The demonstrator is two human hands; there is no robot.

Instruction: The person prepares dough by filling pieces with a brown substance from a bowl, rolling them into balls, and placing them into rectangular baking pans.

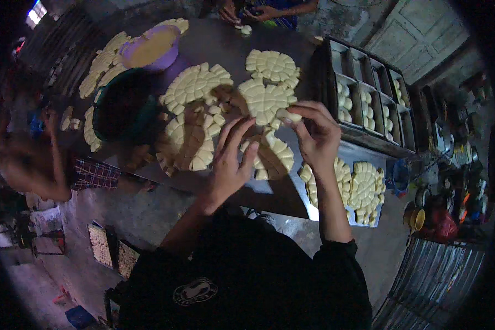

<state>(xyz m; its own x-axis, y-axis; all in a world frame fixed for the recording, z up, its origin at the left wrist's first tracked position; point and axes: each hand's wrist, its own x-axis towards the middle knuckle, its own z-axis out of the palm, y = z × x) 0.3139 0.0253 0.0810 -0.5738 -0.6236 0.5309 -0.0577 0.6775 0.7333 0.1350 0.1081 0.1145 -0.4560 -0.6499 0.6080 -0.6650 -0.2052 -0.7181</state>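
Note:
My right hand (318,136) pinches a small piece of dough (287,115) between thumb and fingers, at the right edge of a cut dough slab (264,100). To its left, my left hand (229,168) is open over the table, thumb and fingers apart; its fingertips come close to the slab's lower edge. Between my hands lies another scored slab (278,155), partly shaded. Further left are a large cut slab (198,87) and several loose dough pieces (214,118). All the dough is pale yellow and divided into chunks.
A dark rack of metal tins (363,124), some holding dough balls, stands right. Back left are a purple basin (151,49) and a dark green tub (124,107). More dough sits on a tray (363,190). One person works across the table, another stands left (33,148).

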